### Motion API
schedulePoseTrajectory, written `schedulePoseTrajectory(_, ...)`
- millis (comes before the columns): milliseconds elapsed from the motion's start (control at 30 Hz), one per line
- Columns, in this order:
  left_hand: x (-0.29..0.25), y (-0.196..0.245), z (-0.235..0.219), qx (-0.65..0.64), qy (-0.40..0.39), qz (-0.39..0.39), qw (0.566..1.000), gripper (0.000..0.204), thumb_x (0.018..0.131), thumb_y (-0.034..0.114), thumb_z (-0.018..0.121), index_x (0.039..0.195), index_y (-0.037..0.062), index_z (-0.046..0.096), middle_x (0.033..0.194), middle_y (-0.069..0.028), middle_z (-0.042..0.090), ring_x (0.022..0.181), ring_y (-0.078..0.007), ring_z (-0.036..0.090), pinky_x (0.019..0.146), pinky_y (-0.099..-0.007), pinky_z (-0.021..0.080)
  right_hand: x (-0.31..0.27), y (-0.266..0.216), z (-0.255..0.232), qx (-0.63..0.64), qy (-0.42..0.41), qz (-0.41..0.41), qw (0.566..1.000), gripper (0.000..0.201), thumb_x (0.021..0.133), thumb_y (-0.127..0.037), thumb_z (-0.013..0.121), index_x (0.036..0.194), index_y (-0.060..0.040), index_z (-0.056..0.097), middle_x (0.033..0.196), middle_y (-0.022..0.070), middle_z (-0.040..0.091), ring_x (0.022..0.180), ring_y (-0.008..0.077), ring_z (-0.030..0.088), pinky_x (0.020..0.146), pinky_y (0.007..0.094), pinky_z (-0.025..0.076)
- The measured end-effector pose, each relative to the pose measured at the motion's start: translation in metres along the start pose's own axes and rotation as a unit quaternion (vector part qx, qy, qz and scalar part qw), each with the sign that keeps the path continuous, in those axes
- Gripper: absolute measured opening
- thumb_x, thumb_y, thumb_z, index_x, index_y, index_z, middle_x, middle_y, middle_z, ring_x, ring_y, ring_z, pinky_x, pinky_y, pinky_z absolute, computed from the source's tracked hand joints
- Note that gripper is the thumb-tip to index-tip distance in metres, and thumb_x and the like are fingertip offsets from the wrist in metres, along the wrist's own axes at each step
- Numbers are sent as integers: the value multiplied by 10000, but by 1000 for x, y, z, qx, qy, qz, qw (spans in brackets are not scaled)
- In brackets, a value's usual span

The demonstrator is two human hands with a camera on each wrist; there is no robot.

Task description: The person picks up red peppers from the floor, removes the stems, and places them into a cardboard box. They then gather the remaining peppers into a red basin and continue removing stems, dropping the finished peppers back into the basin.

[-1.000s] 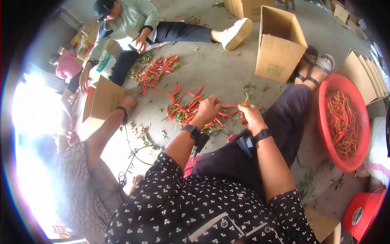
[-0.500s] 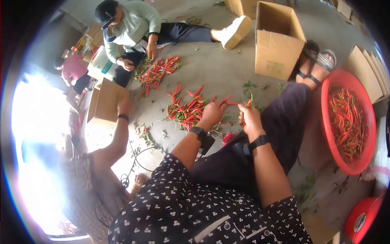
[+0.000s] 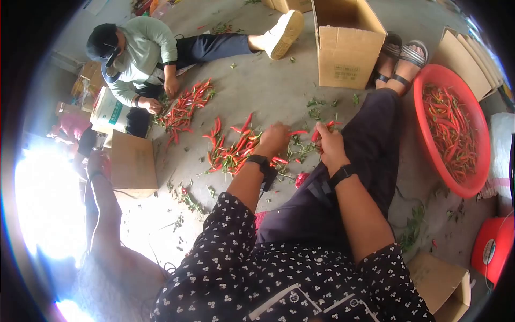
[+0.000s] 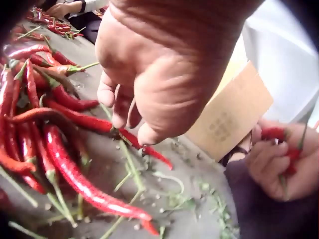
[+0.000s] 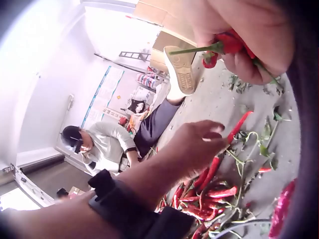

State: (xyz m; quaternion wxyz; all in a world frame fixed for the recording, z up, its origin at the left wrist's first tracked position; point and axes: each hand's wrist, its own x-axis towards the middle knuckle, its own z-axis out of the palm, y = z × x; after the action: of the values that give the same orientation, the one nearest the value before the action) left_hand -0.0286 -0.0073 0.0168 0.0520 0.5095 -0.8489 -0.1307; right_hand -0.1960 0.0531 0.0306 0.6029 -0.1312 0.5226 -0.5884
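My left hand [image 3: 274, 138] is at the right side of a loose pile of red chili peppers [image 3: 230, 155] on the floor. In the left wrist view its thumb and fingertips pinch the middle of a slim red chili pepper [image 4: 160, 158], whose tip points away from the pile. A little to the right, my right hand [image 3: 332, 146] is curled round a few red chili peppers [image 5: 230, 44]. Their green stems stick out between the fingers, while the palm hides part of them.
A red basin [image 3: 418, 107] of chili peppers stands at the right, near cardboard boxes [image 3: 348, 59]. Opposite, a person in a cap [image 3: 142, 59] handles another pepper pile [image 3: 185, 110]. Another person's arm [image 3: 104, 209] is at left. Leaf scraps [image 3: 188, 201] litter the floor.
My left hand brought a chili pepper close to the right hand half a second ago; now the hands are farther apart. The head view has shifted, and the person at left has moved an arm away from the box.
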Motion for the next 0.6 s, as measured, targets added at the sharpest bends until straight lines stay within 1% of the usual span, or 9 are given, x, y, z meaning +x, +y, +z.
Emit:
schedulePoseTrajectory(100,-2,1,13,49,-73,-75,993,275,734,180,588,995,94,605,975,-155,588,865,-341,579,749,-418,468,-4,-6,2,16,-16,20,1000,179,815,-214,600,733,-67,539,538,-2,473,409,74,372,382,243,264)
schedulePoseTrajectory(233,-9,6,4,-90,-23,-94,991,226,798,213,545,968,71,592,876,-118,607,713,-270,607,658,-358,488,-8,-10,0,38,-89,47,994,185,794,-225,629,725,-78,540,545,-2,480,423,74,379,389,241,270)
schedulePoseTrajectory(267,-13,13,-10,-295,-31,-146,944,235,828,228,517,991,68,576,837,-94,600,650,-213,587,613,-315,479,-8,-9,0,37,-89,48,994,185,794,-225,629,725,-78,540,545,-2,480,423,74,379,389,241,270)
schedulePoseTrajectory(300,-18,20,-24,-486,-38,-193,852,246,858,243,489,1014,66,560,799,-69,594,587,-157,567,568,-272,469,-8,-8,2,20,-91,53,994,192,788,-233,637,719,-83,539,545,-6,480,423,72,380,389,240,267)
schedulePoseTrajectory(333,-23,24,-30,-486,-35,-193,852,246,858,243,489,1014,66,560,799,-69,594,587,-157,567,568,-272,469,-9,-8,3,3,-95,55,994,199,781,-240,646,712,-88,538,545,-9,480,424,69,380,389,239,265)
schedulePoseTrajectory(467,-34,32,-27,-651,-39,-179,736,259,885,163,438,1061,-7,525,777,-50,585,649,-106,555,541,-253,454,-16,-19,4,-22,-74,47,996,215,773,-255,656,698,-101,528,565,-20,479,422,60,372,391,224,262)
schedulePoseTrajectory(500,-36,31,-23,-702,-42,-169,691,261,886,138,434,1085,-12,511,805,-51,582,652,-113,561,538,-253,457,-19,-31,0,39,-80,35,995,205,785,-249,642,700,-106,522,574,-25,471,423,55,367,392,215,265)
schedulePoseTrajectory(533,-38,34,-25,-702,-41,-166,691,261,886,138,434,1085,-12,511,805,-51,582,652,-113,561,538,-253,457,-21,-46,-6,98,-88,24,991,197,797,-242,628,702,-111,517,583,-30,462,423,50,362,393,206,268)
schedulePoseTrajectory(600,-50,42,-31,-707,-35,-164,687,270,871,86,444,1103,-45,489,861,-65,575,661,-119,566,541,-245,464,-16,-103,-30,373,-202,-75,903,261,842,-324,581,733,-100,505,552,-60,409,447,34,362,400,199,268)
